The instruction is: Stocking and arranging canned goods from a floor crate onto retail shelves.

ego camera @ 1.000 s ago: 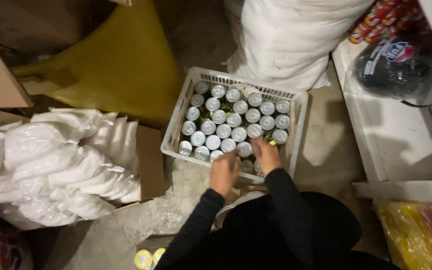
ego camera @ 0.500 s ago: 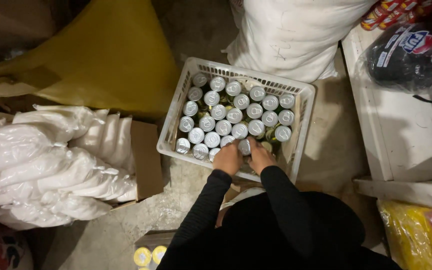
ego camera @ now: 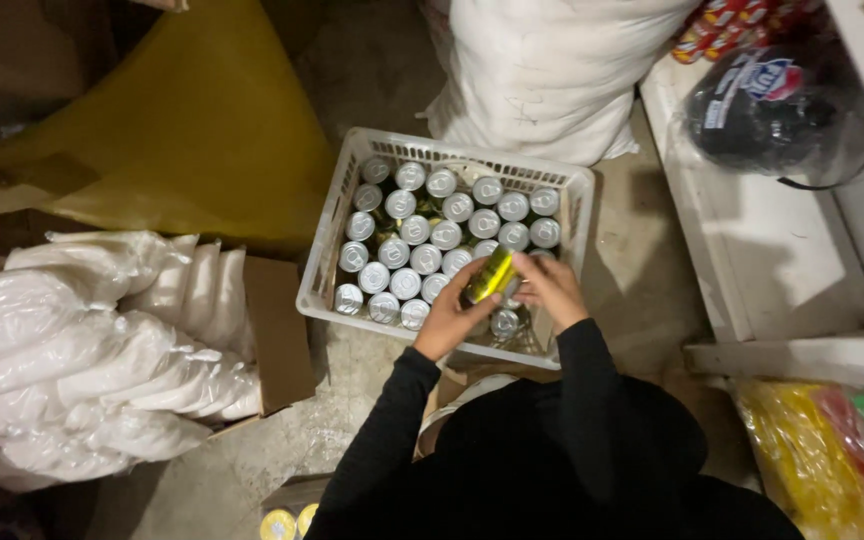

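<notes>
Since half a second ago, your two hands have come up off the row of can tops and now hold one green-and-yellow can (ego camera: 490,277) tilted on its side above the near right corner of the white plastic crate (ego camera: 324,262). Your left hand (ego camera: 449,318) is wrapped around the can's lower end, fingers closed on it, while your right hand (ego camera: 549,288) meets it from the other side; its fingers curl toward the can's upper end, though you cannot tell from this angle whether they truly grip it or only touch it. Earlier, both hands were pressed low among the cans (ego camera: 422,230); now a gap shows in the near right corner where a single can top (ego camera: 504,323) sits apart from the packed rows. The crate's near rim runs just under your wrists, and its right wall stands close to the white shelf (ego camera: 772,240), with a narrow strip of bare floor between. A white sack (ego camera: 552,70) touches the crate's far edge. To the left, a cardboard box (ego camera: 277,330) of white bags (ego camera: 72,350) lies just beside the crate, leaving little open ground on that side; a yellow sheet (ego camera: 192,130) covers the far left.
</notes>
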